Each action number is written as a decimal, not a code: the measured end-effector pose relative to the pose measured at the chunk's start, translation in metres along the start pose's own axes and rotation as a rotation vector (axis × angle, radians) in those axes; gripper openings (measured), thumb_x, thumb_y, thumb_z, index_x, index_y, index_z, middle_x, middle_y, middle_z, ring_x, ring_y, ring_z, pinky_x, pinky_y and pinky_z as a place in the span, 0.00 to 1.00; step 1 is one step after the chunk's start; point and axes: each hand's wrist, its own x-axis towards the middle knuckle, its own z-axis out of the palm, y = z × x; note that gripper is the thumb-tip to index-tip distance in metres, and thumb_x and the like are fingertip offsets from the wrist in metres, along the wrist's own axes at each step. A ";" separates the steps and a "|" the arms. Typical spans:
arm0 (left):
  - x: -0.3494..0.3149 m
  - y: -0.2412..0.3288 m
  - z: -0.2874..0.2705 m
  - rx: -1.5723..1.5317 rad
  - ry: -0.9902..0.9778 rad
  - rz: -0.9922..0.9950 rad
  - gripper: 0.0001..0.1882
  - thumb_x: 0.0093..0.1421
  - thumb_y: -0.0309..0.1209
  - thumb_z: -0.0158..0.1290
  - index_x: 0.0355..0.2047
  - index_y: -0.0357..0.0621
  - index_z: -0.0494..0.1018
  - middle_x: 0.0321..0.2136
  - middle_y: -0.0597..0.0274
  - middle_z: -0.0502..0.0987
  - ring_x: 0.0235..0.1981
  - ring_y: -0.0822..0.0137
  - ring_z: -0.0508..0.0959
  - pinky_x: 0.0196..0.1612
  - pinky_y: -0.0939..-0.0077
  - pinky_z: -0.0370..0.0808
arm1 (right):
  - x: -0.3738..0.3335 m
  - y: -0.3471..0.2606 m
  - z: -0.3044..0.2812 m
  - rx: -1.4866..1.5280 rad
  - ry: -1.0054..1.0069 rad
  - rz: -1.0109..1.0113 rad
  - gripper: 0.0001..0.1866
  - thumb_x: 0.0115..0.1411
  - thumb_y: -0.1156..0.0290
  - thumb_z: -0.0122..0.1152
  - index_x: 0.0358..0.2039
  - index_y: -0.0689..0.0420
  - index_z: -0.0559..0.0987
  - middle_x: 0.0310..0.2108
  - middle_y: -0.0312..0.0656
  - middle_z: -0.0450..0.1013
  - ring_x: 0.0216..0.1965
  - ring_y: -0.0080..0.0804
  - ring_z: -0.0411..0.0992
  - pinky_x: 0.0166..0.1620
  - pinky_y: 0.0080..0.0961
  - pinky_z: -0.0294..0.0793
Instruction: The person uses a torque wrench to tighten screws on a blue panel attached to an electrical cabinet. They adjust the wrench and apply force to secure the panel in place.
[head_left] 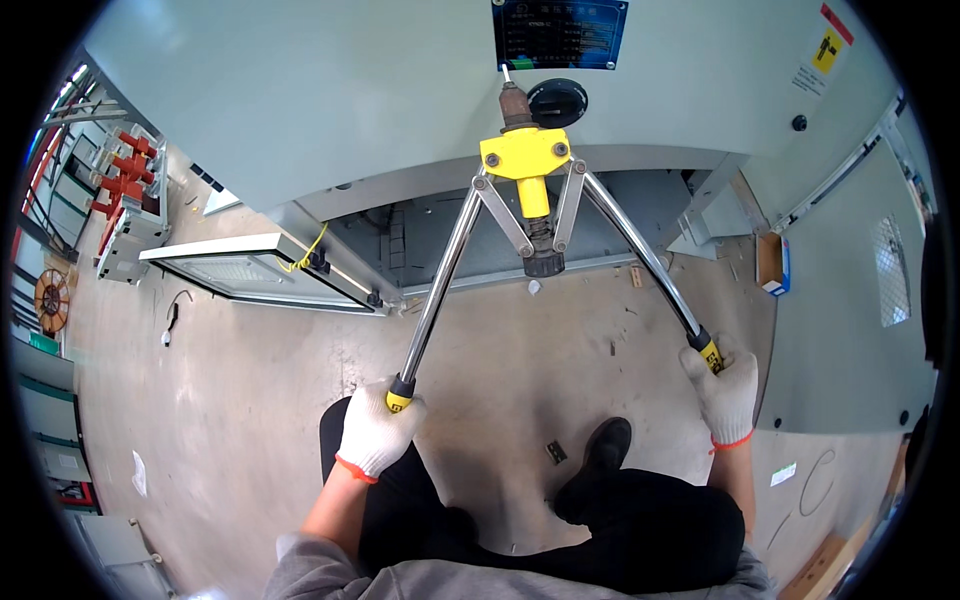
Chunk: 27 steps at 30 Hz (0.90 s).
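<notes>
A long-armed hand riveter with a yellow head and two chrome levers is held in front of a pale grey cabinet. My left hand, in a white knitted glove, is closed around the grip of its left lever. My gloved right hand wraps the right grip. The levers are spread wide apart. A thin pale pin sticks out of the riveter's nose and reaches the lower left corner of a dark blue nameplate; whether it sits in the corner hole I cannot tell. Beside the nose is a round black knob.
Below the panel is an open cabinet bay, with a lowered door swung out left and a yellow-green wire on it. Another door stands open at right, near a small blue box. Red-and-grey switchgear stands far left. Small scraps lie on the floor.
</notes>
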 end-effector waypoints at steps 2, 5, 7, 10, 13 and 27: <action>-0.001 0.005 -0.005 -0.002 -0.036 -0.021 0.12 0.59 0.32 0.60 0.26 0.34 0.76 0.15 0.54 0.72 0.18 0.66 0.73 0.26 0.65 0.71 | 0.001 -0.002 -0.002 0.009 -0.026 0.018 0.24 0.54 0.55 0.76 0.24 0.63 0.75 0.18 0.38 0.59 0.20 0.26 0.58 0.25 0.32 0.60; -0.010 0.013 -0.021 -0.063 -0.165 -0.103 0.11 0.60 0.31 0.60 0.27 0.34 0.77 0.16 0.60 0.73 0.19 0.68 0.73 0.26 0.67 0.70 | -0.002 -0.016 -0.016 0.101 -0.076 0.008 0.20 0.54 0.60 0.75 0.30 0.64 0.77 0.23 0.39 0.66 0.21 0.26 0.61 0.25 0.31 0.63; -0.019 0.020 -0.039 -0.195 -0.324 -0.185 0.11 0.61 0.31 0.60 0.27 0.35 0.78 0.17 0.65 0.74 0.19 0.70 0.72 0.26 0.69 0.70 | -0.010 -0.015 -0.036 0.244 -0.052 -0.082 0.19 0.54 0.65 0.74 0.38 0.65 0.78 0.30 0.40 0.71 0.21 0.27 0.66 0.25 0.28 0.65; -0.035 0.035 -0.070 -0.455 -0.617 -0.220 0.09 0.64 0.30 0.61 0.28 0.38 0.78 0.24 0.69 0.75 0.28 0.73 0.74 0.37 0.74 0.72 | -0.028 -0.016 -0.094 0.728 -0.096 -0.134 0.22 0.56 0.74 0.68 0.51 0.62 0.75 0.47 0.41 0.72 0.30 0.28 0.76 0.28 0.22 0.76; -0.047 0.042 -0.092 -0.761 -0.854 -0.220 0.08 0.63 0.29 0.63 0.30 0.37 0.78 0.29 0.66 0.76 0.33 0.72 0.75 0.41 0.76 0.71 | -0.036 -0.020 -0.126 1.102 0.031 -0.475 0.15 0.65 0.67 0.67 0.46 0.57 0.72 0.47 0.39 0.68 0.31 0.24 0.76 0.30 0.20 0.79; -0.051 0.075 -0.123 -0.929 -0.942 -0.172 0.14 0.65 0.30 0.60 0.24 0.38 0.73 0.23 0.67 0.70 0.26 0.74 0.68 0.32 0.75 0.63 | 0.025 -0.163 -0.160 1.297 -0.136 -1.230 0.19 0.70 0.52 0.60 0.24 0.41 0.66 0.22 0.26 0.65 0.28 0.24 0.66 0.46 0.28 0.66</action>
